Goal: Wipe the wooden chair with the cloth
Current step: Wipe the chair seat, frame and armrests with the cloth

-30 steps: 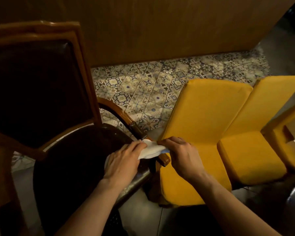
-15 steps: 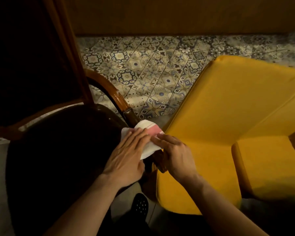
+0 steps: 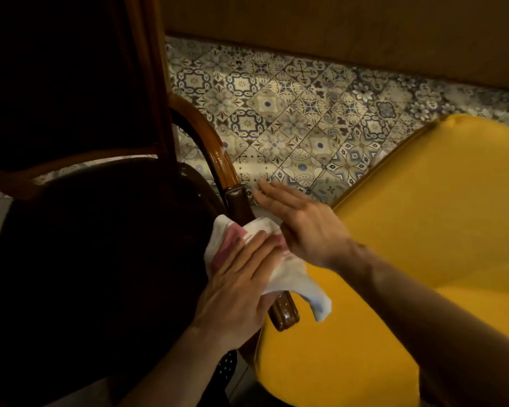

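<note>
The wooden chair fills the left, with a dark padded back and seat and a curved glossy armrest running down the middle. A white cloth with pink stripes is draped over the armrest's dark padded part. My left hand lies flat on the cloth and presses it against the armrest. My right hand hovers just right of the armrest, fingers straight and spread, holding nothing, its heel close to the cloth. The armrest's front end sticks out below the cloth.
A yellow upholstered chair stands directly right of the armrest, almost touching it. Patterned floor tiles lie behind, bounded by a wooden wall panel. A dark perforated shoe shows below the seat.
The view has closed in on the armrest. My right hand let go of the cloth and opened flat beside it. The cloth now hangs over the armrest's right side, under my left hand.
</note>
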{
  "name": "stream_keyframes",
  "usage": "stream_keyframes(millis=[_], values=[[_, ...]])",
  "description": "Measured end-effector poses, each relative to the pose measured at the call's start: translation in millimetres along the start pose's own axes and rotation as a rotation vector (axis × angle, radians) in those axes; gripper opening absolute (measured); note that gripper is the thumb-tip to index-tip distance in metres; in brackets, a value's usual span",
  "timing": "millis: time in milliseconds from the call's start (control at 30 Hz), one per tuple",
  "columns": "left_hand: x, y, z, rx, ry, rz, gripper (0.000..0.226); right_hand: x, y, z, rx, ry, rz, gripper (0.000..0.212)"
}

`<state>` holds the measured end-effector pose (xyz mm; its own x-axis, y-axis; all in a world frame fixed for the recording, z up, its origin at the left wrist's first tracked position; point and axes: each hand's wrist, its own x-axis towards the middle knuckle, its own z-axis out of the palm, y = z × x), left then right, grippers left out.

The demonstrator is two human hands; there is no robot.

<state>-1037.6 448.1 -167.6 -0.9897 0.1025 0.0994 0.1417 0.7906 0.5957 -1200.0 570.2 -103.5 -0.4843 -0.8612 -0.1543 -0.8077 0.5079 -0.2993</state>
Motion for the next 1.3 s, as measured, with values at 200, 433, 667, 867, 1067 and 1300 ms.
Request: stream_keyframes(millis=[200,433,667,867,1067,1300], values=[[-4,2,11,0.006,0.043,-0.027,0.063,46,17,8,-0.394,-0.250,-0.358,0.073],[-24,19,22,0.013,-0.023,0.023,0.065,43,20,15,-0.352,-0.179,-0.364,0.078],[-47,40,33,0.075,-0.126,0.115,0.066,42,16,14,-0.395,-0.204,-0.346,0.090],[-41,29,22,0.142,-0.162,0.192,0.064,42,17,16,-0.421,-0.213,-0.352,0.093],[-29,20,15,0.174,-0.133,0.282,0.052,43,23,23,-0.405,-0.208,-0.356,0.085],[1,-4,-6,0.096,-0.089,0.132,0.058,42,26,28,-0.324,-0.116,-0.382,0.076]])
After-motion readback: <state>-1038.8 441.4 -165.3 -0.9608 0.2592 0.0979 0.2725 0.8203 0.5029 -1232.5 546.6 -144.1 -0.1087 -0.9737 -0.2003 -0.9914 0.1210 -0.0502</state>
